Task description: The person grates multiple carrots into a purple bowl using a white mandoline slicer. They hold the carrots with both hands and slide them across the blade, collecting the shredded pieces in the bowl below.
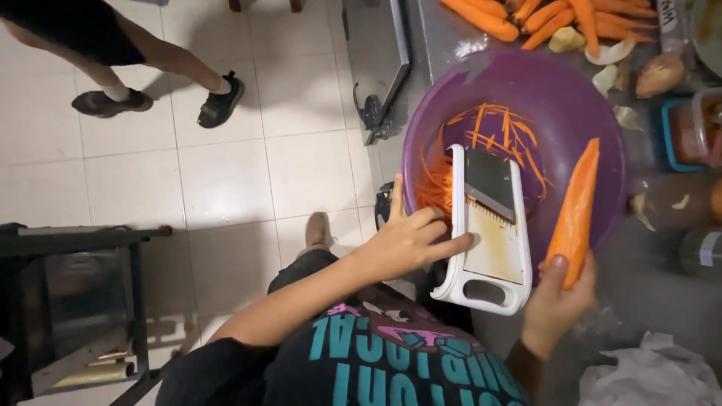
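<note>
Peeled orange carrot [575,207], stiff and probably slick, is being gripped at its lower end by the right hand [555,301], fingers closed around it. Left hand [406,240] is steadying the white plastic julienne slicer [489,240], fingers loosely curled against its edge.

A long peeled orange carrot [575,210] is gripped by the right hand [556,301]. A white plastic slicer with a grey steel blade [489,233] is steadied by the left hand [406,240]. Beneath both grips a round purple plastic bowl [556,98] is seen, streaked with thin orange carrot shreds [496,131]. Beyond the grips, whole orange carrots [549,19] are piled.
</note>
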